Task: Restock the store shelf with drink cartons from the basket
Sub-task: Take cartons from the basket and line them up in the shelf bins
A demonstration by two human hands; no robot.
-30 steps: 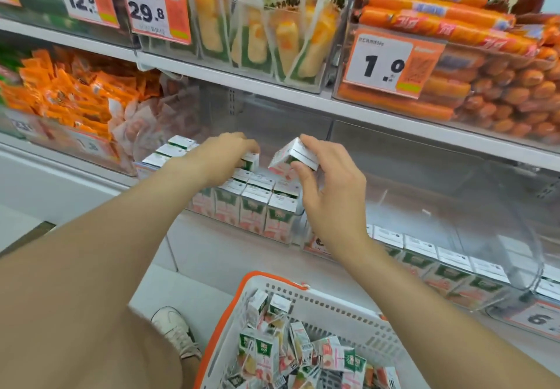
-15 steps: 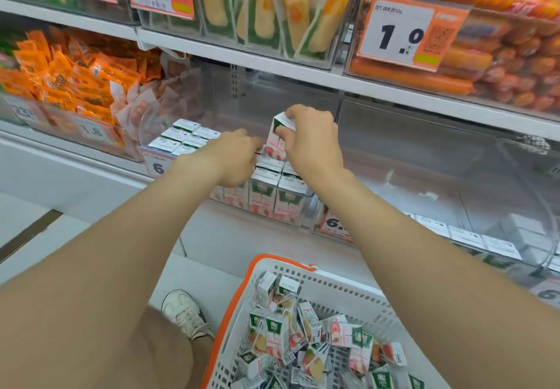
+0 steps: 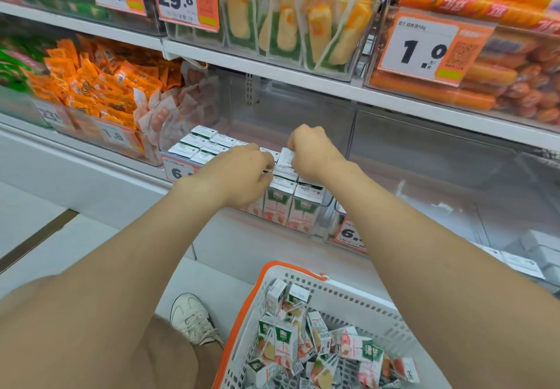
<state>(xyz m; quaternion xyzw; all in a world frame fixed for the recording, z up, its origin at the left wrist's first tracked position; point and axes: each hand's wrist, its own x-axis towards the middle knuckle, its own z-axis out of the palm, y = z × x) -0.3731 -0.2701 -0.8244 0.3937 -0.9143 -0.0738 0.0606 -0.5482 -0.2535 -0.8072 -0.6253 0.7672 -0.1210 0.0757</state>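
Observation:
Small white-topped drink cartons (image 3: pixel 281 206) with green and pink fronts stand in rows in a clear shelf bin. My right hand (image 3: pixel 315 153) is shut on one carton (image 3: pixel 285 157), holding it upright at the back of the rows. My left hand (image 3: pixel 242 176) rests curled on the carton tops just left of it; whether it grips one is hidden. Below, a white basket (image 3: pixel 357 303) with an orange rim holds several loose cartons (image 3: pixel 318 346) lying in a heap.
A clear, mostly bare bin (image 3: pixel 424 182) lies to the right, with more cartons (image 3: pixel 521 262) at its front. Orange snack packs (image 3: pixel 100 82) fill the bin to the left. The upper shelf (image 3: pixel 272 70) overhangs the hands. A shoe (image 3: pixel 194 319) stands beside the basket.
My right hand carried the carton from above the rows further back and set it lower among them. My left hand stayed on the carton tops. The view tilted down slightly.

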